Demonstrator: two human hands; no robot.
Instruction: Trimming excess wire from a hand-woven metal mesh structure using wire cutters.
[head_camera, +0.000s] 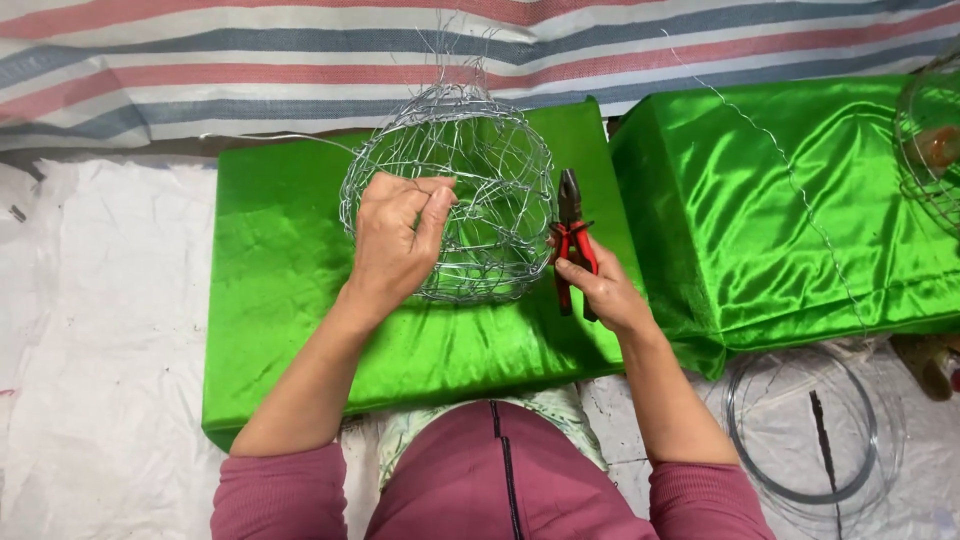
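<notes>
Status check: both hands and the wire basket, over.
Left hand pinching the mesh of the wire basket on the green block. Right hand gripping red-handled pliers beside the basket. Nothing between them.

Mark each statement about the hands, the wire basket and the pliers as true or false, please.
1. The left hand grips the wire basket. True.
2. The right hand holds blue scissors. False: it holds red-handled pliers.
3. The basket rests on a green satin-covered block. True.
4. The pliers point toward the person. False: their nose points away, beside the basket.
5. A wire coil lies on the floor at the right. True.
</notes>
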